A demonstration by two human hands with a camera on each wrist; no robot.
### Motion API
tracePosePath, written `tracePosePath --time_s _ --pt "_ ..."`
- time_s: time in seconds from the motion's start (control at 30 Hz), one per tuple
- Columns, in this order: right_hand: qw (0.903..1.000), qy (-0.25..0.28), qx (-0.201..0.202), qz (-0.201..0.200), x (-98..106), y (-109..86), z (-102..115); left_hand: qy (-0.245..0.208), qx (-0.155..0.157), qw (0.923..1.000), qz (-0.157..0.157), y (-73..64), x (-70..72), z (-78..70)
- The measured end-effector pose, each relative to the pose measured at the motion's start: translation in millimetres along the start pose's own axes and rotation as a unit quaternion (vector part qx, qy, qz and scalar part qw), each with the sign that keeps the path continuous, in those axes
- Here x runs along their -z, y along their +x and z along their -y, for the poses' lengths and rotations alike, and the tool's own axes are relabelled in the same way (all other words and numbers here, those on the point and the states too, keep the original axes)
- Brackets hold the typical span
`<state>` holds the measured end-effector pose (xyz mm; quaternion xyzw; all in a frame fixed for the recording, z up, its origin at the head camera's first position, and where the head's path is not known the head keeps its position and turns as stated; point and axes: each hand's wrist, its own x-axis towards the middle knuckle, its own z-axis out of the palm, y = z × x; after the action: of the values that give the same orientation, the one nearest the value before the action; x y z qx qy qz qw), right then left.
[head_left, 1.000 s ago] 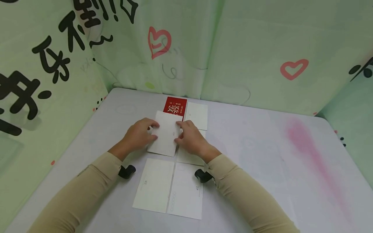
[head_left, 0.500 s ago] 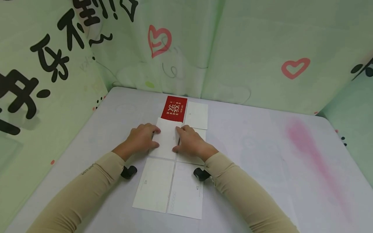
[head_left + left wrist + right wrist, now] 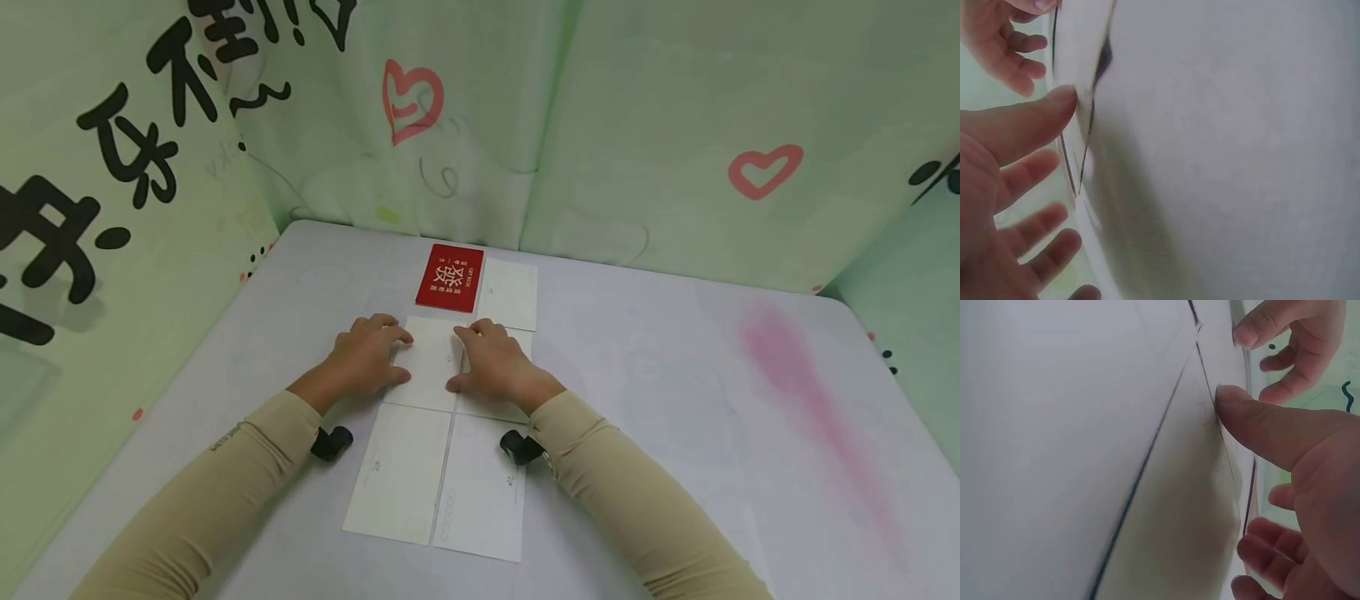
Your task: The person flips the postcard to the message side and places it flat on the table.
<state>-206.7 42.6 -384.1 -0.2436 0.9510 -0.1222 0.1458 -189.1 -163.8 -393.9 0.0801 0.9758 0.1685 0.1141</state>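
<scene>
A white card (image 3: 429, 362) lies flat in the left column of cards, in the head view. My left hand (image 3: 363, 358) touches its left edge with the thumb and fingertips. On the card's right side rests my right hand (image 3: 497, 365), thumb and index finger spread apart. It partly covers another white card (image 3: 491, 407) in the right column. A red card (image 3: 450, 277) with pale lettering lies just beyond, face up. In the left wrist view the left thumb (image 3: 1054, 112) presses at a card edge, the other fingers loosely spread. The right wrist view shows the right thumb (image 3: 1241, 409) similarly.
Two white cards, one left (image 3: 397, 473) and one right (image 3: 482, 487), lie nearer me. Another white card (image 3: 510, 293) sits beside the red one. The white tabletop (image 3: 637, 400) meets a green curtain (image 3: 637, 125) at the back.
The white card between my hands has come down toward me and lies flat, uncovering the whole red card. Both hands moved slightly toward me with it, then stayed nearly still.
</scene>
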Motion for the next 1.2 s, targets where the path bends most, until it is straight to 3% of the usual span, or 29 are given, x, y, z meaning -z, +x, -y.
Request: tracePosePath --time_s 0.2,0.6,0.93,1.2 --pt "0.9999 -0.007 0.004 0.012 1 0.4 -2 -0.017 0.002 0.9998 0.01 1.7 1.2 0.5" --pt "0.9996 -0.014 -0.007 0.023 -2 3.1 -3 -0.002 0.007 0.9994 0.033 5.8 2.9 -1.5" --pt "0.9993 -0.021 -0.011 0.03 -3 5.2 -2 0.008 -0.007 0.9991 0.041 4.7 4.4 -0.4" --pt "0.9993 -0.019 0.002 0.031 1 3.9 -5 0.003 -0.01 0.9987 0.05 11.2 5.0 -0.3"
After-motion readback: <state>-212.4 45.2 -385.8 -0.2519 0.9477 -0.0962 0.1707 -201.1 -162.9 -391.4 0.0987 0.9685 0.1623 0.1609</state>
